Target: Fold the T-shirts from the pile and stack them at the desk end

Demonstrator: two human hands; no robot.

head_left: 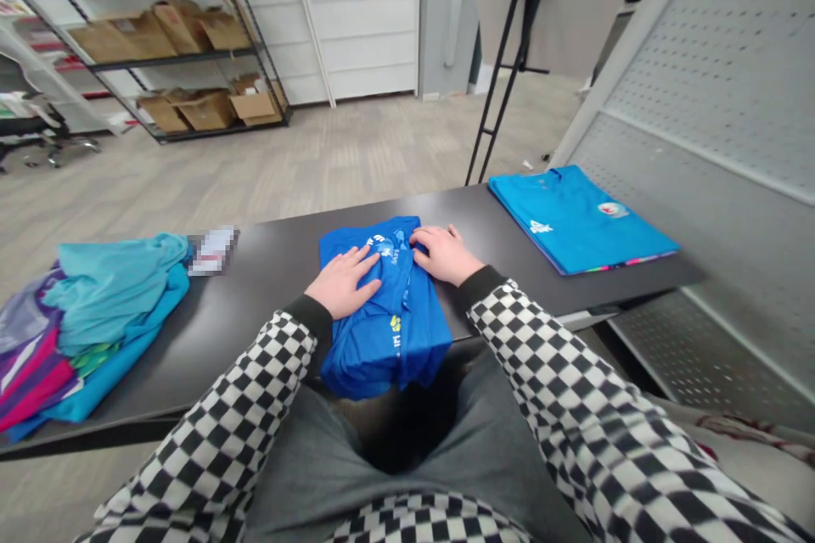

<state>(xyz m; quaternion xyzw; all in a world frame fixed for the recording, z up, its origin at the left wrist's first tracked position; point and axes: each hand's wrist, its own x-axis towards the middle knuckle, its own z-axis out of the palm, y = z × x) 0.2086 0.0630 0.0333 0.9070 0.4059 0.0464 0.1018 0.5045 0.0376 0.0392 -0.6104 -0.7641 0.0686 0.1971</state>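
Shirts lie in three places along the black table. Straight ahead of the person, a royal-blue T-shirt sits in a rough, bunched fold at the table's near edge, its layers not yet squared off. Both hands rest on it, flat and open, palms down: the left hand on the middle of the shirt, the right hand toward its far side, fingers spread. Neither grips anything; they lie apart, with their fingertips close together. Off to the right, a turquoise T-shirt already lies in a neat, flat rectangle, a printed logo on top. Off to the left, a loose heap of teal, purple and pink garments lies unfolded, just beside a pixelated card. Checkered sleeves run back from both wrists.
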